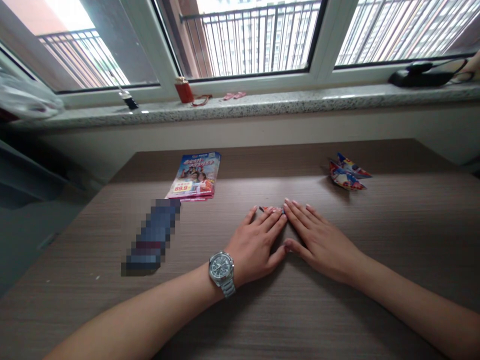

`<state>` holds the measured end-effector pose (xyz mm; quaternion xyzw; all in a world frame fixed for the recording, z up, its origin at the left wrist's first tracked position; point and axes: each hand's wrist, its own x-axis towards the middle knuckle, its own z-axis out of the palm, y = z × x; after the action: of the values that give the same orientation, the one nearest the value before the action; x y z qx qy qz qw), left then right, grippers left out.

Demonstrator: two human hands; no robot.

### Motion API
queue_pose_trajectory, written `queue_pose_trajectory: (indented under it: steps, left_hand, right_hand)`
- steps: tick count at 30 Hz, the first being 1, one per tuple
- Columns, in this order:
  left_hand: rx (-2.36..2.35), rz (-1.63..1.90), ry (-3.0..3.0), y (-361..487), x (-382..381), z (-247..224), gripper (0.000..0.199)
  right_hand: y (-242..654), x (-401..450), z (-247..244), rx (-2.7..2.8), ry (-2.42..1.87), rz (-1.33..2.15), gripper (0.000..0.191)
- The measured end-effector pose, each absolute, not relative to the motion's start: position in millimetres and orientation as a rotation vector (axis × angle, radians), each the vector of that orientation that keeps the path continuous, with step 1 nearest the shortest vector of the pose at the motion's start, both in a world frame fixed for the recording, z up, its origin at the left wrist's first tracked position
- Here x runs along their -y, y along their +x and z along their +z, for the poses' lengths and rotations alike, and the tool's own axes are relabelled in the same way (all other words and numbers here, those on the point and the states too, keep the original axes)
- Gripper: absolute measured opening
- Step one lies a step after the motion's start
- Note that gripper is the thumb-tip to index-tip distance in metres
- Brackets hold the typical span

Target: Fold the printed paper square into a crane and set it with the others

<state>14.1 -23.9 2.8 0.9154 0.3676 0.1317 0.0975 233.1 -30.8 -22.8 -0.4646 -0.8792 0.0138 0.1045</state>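
From the head camera, your left hand and right hand lie flat and spread, fingertips meeting over a small piece of coloured paper on the table; only its far edge peeks out at twelve o'clock from your fingers. You seem mid-fold, pressing a crease. One folded paper figure already sits finished at about one o'clock; a stack of leaflets waits at eleven o'clock. The only container, a red cup on the windowsill, shows contents you cannot make out.
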Motion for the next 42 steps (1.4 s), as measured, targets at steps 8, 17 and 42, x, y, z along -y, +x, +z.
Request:
queue_pose_trajectory:
  steps: [8, 17, 42]
  left_hand:
    - [-1.147, 0.28, 2.71, 12.3, 26.9, 6.7, 0.06]
    - [-1.266, 0.25, 2.689, 14.7, 32.3, 7.5, 0.06]
    - [-1.267, 0.284, 2.727, 11.1, 28.1, 9.4, 0.067]
  right_hand:
    - [237.0, 30.0, -22.5, 2.631, -1.394, 0.111, 0.08]
    - [239.5, 28.7, -22.7, 2.645, -1.386, 0.116, 0.081]
    - [272.6, 35.9, -10.3, 2.571, -1.688, 0.055, 0.07]
